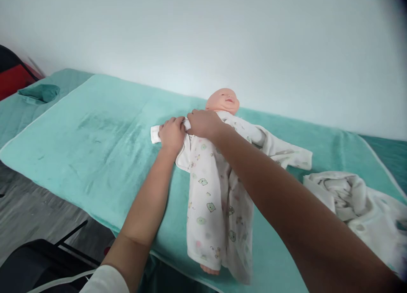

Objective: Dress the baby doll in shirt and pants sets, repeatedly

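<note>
A baby doll [222,100] lies on its back on the green towel, its head toward the wall. It wears a white baby outfit [206,191] with small printed animals, and one foot shows at a trouser end. My left hand [171,134] is closed around the sleeve [154,134] at the left, whose cuff pokes out beyond my fingers. Right beside it, my right hand [204,123] grips the same sleeve closer to the doll's shoulder, with its fingertips partly hidden. The opposite sleeve [297,155] stretches out flat to the right.
A green towel [111,153] covers the bed against a white wall [203,38]. Crumpled white clothing [356,204] lies at the right. A black chair [41,263] stands at the lower left, and a red object [14,81] is at the far left.
</note>
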Available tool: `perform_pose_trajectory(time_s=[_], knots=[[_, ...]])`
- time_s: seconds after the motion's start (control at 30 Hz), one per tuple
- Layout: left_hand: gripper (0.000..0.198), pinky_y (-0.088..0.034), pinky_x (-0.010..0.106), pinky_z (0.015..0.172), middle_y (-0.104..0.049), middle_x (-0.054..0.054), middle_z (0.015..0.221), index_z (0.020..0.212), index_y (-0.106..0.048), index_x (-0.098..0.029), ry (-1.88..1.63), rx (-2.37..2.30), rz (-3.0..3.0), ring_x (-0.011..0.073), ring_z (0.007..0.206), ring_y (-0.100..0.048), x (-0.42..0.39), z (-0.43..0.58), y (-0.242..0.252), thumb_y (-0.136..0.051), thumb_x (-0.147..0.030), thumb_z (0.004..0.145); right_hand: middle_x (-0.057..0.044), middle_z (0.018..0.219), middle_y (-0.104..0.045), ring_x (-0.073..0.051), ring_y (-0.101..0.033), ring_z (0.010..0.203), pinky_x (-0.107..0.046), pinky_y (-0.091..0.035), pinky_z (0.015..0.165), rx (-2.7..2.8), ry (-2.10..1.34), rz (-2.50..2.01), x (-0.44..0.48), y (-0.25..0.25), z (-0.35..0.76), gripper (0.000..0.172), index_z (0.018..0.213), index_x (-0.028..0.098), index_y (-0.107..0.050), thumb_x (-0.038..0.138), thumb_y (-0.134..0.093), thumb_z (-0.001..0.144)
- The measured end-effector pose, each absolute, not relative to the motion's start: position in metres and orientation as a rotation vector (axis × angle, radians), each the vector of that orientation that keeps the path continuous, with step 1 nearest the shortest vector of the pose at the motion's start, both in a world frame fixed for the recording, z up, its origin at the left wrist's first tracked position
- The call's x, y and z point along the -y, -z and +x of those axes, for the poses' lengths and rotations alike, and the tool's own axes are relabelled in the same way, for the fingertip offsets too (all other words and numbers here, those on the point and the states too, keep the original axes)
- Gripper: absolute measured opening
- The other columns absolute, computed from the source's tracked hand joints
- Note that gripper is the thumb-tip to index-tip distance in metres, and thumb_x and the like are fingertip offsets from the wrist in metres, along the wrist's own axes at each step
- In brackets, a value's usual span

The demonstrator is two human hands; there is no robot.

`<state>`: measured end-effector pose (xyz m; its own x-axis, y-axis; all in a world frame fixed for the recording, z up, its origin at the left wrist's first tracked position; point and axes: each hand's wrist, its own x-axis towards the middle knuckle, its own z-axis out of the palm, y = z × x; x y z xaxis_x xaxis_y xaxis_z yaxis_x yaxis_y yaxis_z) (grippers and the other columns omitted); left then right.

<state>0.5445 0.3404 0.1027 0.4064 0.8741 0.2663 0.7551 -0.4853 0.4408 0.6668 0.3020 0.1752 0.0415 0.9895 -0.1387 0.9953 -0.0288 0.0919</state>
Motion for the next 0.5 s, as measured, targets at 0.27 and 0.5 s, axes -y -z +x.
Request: perform_pose_trajectory(time_s=[0.27, 0.5], knots=[[0.048, -0.049, 0.038, 0.095, -0.069, 0.006, 0.135, 0.136, -0.069, -0.029, -0.834, -1.315, 2.384, 0.0250, 0.120, -0.067, -0.334, 0.536, -0.106, -0.042, -0.014, 0.100, -0.017, 0.116, -0.074, -0.033, -0.071, 0.103, -0.038, -0.047, 0.076, -2.003, 0.011, 2.123, -0.283, -0.193, 0.685, 0.034, 0.126, 0.022, -0.070, 0.029, -0.061, 0.094], [0.053, -0.050, 0.035, 0.090, -0.067, 0.005, 0.139, 0.140, -0.067, -0.034, -0.729, -1.387, 2.356, 0.0232, 0.119, -0.069, -0.331, 0.530, -0.097, -0.044, -0.011, 0.097, -0.015, 0.119, -0.071, -0.033, -0.069, 0.101, -0.040, -0.049, 0.072, -1.833, 0.026, 2.318, -0.243, -0.219, 0.715, 0.038, 0.131, 0.028, -0.069, 0.029, -0.053, 0.097]])
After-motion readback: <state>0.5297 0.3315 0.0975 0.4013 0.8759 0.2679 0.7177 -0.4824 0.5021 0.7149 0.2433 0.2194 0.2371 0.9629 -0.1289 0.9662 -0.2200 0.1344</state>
